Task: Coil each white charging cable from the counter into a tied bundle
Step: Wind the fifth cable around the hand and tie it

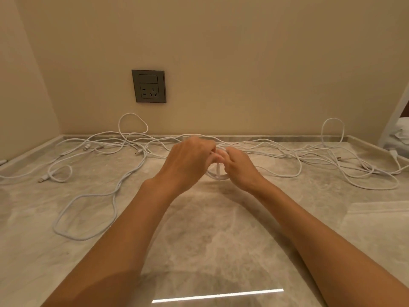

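Your left hand (188, 160) and right hand (240, 168) hold one small coil (218, 173), fingers closed on it above mid-desk (210, 229). Remaining loose cables (93, 207) sprawl uncoiled; no finished bundle visible.

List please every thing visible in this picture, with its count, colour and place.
coiled cable: one, white, held between both hands above the counter middle
loose cables: several, white, tangled across the counter; exact count unclear
counter: one, grey-beige marble, fills the foreground
wall socket: one, grey, on the wall, left of centre
left hand: one, fingers closed on the coil
right hand: one, fingers closed on the coil
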Demonstrator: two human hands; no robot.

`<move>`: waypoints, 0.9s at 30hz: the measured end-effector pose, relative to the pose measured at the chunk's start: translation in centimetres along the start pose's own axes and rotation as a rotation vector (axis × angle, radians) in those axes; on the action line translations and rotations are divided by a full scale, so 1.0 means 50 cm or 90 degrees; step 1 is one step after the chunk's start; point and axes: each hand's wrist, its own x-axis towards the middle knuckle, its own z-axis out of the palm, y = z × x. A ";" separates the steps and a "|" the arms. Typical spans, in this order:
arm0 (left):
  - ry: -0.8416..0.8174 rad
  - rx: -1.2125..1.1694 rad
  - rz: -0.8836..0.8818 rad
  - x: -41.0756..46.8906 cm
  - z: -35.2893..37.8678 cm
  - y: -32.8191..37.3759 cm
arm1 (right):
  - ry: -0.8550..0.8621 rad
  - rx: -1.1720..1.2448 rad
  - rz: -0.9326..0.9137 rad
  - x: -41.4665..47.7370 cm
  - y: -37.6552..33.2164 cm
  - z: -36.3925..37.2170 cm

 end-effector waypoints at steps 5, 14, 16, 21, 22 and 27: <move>0.087 -0.122 -0.042 0.005 0.005 -0.022 | -0.139 0.102 -0.059 -0.016 -0.021 -0.004; 0.174 -0.235 -0.140 0.006 0.000 -0.020 | -0.257 0.255 -0.044 -0.025 -0.040 -0.021; 0.172 -0.232 -0.159 0.003 -0.001 -0.022 | -0.267 0.247 -0.050 -0.024 -0.038 -0.023; 0.106 -0.144 -0.176 0.000 0.002 -0.032 | -0.278 0.187 -0.041 -0.025 -0.036 -0.020; 0.103 -0.156 -0.173 0.001 0.002 -0.033 | -0.284 0.201 -0.037 -0.026 -0.036 -0.021; 0.111 -0.232 -0.175 0.006 0.008 -0.028 | -0.237 0.378 0.054 -0.025 -0.039 -0.018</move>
